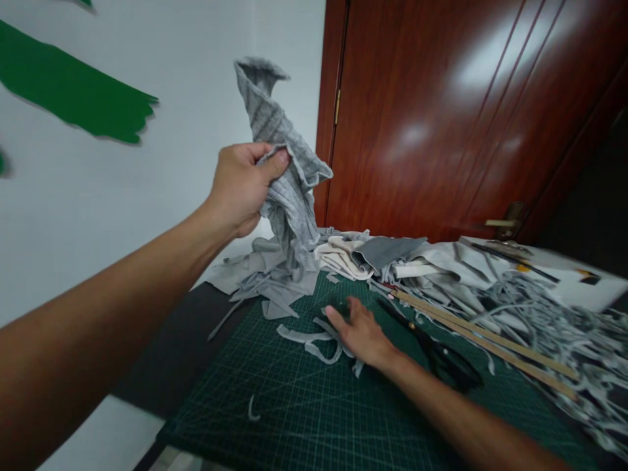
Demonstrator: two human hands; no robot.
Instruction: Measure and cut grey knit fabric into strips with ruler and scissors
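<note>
High above the table, my left hand pinches a piece of grey ribbed fabric, which hangs twisted with its lower end near the fabric pile. My right hand is low over the green cutting mat, fingers apart, slightly blurred. Under and beside it lie thin grey fabric strips; whether the hand touches them I cannot tell. Black-handled scissors rest on the mat to the right of that hand. A small curved scrap lies nearer the front.
Grey fabric pieces are heaped behind the mat, with cream cloth beside them. Long wooden rulers run along the right, next to a tangle of cut strips. Behind stand a white wall and a reddish-brown door.
</note>
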